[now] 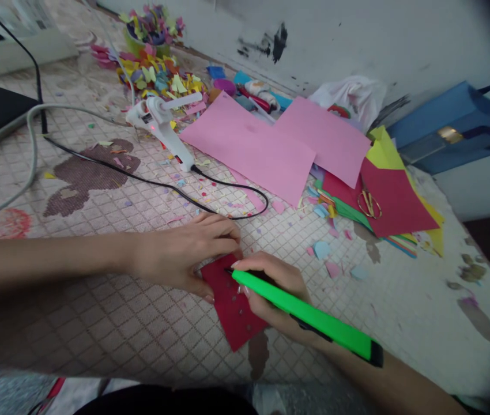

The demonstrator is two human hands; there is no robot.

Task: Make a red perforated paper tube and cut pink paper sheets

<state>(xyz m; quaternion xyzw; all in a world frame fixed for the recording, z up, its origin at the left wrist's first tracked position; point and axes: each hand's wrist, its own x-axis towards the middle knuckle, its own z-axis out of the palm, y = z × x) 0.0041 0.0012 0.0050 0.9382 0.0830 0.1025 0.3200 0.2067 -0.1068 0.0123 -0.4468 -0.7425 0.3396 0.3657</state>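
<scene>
Red card, matte and flat, lies on the quilted mat right in front of me: a small red paper piece [234,308] with straight cut edges, tilted like a diamond, with a few tiny pale specks on its surface. In the head view, my left hand [180,256] rests palm-down on its upper left corner, fingers stretched flat and pressing the sheet to the mat, closed on nothing. My right hand [271,291] is curled round a bright green pen [309,314], a long, smooth, flat-sided plastic bar with a black end cap; the fingers grip it near the dark tip, which touches the red piece near its top.

The mat [98,323] has a padded diamond-stitch texture, pale, with worn brownish patches and scattered paper scraps. Beyond my hands, a thin black cable [150,181] snakes across to a white glue gun [162,124], glossy plastic, lying on its side. Two large pink sheets [271,144] overlap just behind it, smooth and rectangular. To their right a dark red sheet [396,199] lies on yellow and green paper, and small gold-handled scissors [369,204] rest on it. A heap of multicoloured paper cut-outs [154,72] sits at the far edge, near the scuffed white wall.
</scene>
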